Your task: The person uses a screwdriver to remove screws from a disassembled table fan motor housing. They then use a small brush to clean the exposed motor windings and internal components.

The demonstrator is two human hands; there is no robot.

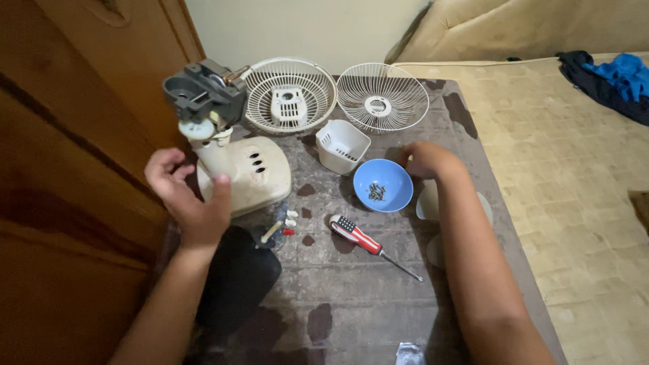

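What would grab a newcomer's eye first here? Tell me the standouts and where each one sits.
First, the stripped fan stand at the left, its grey motor bare on top, with the left hand against its neck. Behind it, two white wire fan guards lie side by side at the mat's far edge. In the middle sit a blue bowl holding screws and a red-handled screwdriver, with the right hand beside the bowl.

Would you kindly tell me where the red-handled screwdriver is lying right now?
In the head view, the red-handled screwdriver lies mid-table between both arms, just below the blue bowl of screws, tip pointing lower right.
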